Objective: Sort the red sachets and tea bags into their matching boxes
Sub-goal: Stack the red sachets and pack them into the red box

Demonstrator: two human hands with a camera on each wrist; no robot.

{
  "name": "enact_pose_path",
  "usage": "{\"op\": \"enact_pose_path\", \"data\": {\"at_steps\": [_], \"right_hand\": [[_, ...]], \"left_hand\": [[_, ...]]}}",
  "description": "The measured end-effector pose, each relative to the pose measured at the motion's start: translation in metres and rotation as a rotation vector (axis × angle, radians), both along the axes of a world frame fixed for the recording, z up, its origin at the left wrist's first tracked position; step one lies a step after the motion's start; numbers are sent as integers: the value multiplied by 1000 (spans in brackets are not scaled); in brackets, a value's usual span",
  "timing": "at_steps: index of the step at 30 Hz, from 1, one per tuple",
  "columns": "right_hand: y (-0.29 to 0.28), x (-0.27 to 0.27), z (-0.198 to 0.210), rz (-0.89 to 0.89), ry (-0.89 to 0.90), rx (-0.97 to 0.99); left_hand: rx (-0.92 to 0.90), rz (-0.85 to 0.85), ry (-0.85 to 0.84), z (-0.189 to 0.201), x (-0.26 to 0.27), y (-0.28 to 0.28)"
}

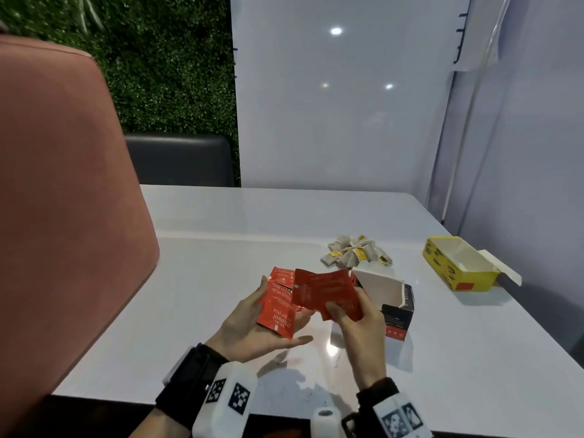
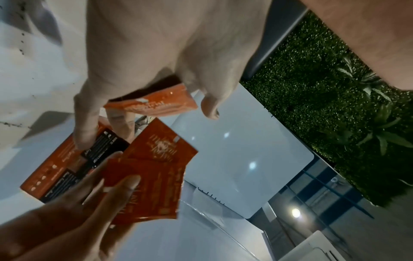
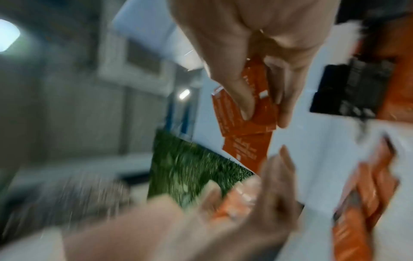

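My left hand (image 1: 286, 300) is palm up over the white table (image 1: 221, 248) and holds a fan of red sachets (image 1: 278, 311), thumb at their left edge. My right hand (image 1: 344, 303) pinches several more red sachets (image 1: 325, 289) between thumb and fingers, just right of the left hand's stack; the right wrist view shows that pinch (image 3: 257, 102). An open red-and-black box (image 1: 395, 308) stands right behind my right hand. A pile of tea bags (image 1: 354, 254) lies farther back. An open yellow box (image 1: 458, 263) sits at the far right.
A pink chair back (image 1: 63, 200) rises close on the left beside the table. A dark seat (image 1: 180, 159) stands beyond the far edge. White wall panels (image 1: 347, 105) close off the back and right. The front table edge (image 1: 158, 398) runs just ahead of my wrists.
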State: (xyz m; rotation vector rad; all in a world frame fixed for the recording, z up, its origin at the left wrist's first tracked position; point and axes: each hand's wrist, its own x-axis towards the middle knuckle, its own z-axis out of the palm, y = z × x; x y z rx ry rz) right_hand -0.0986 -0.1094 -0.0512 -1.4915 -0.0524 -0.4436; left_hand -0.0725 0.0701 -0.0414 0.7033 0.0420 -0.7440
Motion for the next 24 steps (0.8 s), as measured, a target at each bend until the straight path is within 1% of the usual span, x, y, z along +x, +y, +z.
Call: {"op": "enact_pose_path", "data": {"at_steps": [3,4,5,7,8,10,12,14,16,18,20,22,24], "right_hand": [[12,-6,3,-36,-223,-315],[14,-8,3,-46,-274,-385],[14,-8,3,-48,-305,-410],[3,-5,4,6,-317,-369],[-5,-2,7,76,-308,-326],[-21,1,15,302,-309,-268],[-30,4,26,495,-335,-323],[-32,8,37,624,-344,-419],[-33,13,47,726,-320,-455],[-34,17,54,792,-286,-447],[-36,20,57,835,-251,-432],[-39,20,55,840,-214,-471],[-48,18,53,790,-169,-515]], "left_hand": [[26,4,-40,6,-2,-5],[46,-2,-55,7,-1,-4],[64,-18,-67,9,-1,-2],[100,-46,-82,14,0,4],[136,-59,-86,16,0,9],[228,-103,-83,21,0,16],[324,-219,-83,25,0,20],[392,-366,-96,29,0,21],[430,-524,-147,32,0,19],[414,-666,-198,37,-1,15],[380,-721,-233,40,-2,13],[373,-709,-265,41,-2,16],[389,-644,-286,41,-3,20]]}}
